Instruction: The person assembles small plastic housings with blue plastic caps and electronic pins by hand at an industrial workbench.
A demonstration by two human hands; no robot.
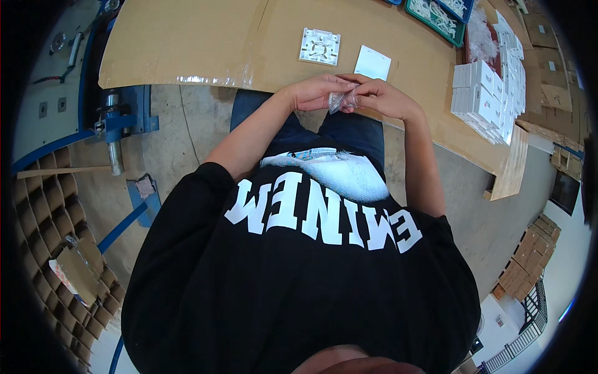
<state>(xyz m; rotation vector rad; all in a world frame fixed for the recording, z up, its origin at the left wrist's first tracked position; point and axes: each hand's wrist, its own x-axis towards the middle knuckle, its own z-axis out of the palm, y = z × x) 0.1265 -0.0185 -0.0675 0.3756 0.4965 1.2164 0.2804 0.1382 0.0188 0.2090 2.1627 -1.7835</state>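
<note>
The left hand [311, 92] and right hand [387, 100] gripped a small clear plastic bag [339, 101] between their fingers, at the near edge of the cardboard-covered table [199, 43] and above the lap [358, 134]. Just beyond the hands lay a white square plate [373, 62], with a white square frame [319, 47] apart to its left. The brown surface ran leftward to its corner; stacked white boxes [479, 96] bounded the right side.

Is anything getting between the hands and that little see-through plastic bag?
Nothing visible: the bare left hand and bare right hand both hold the small clear plastic bag. The flat white square plate lies beyond.
</note>
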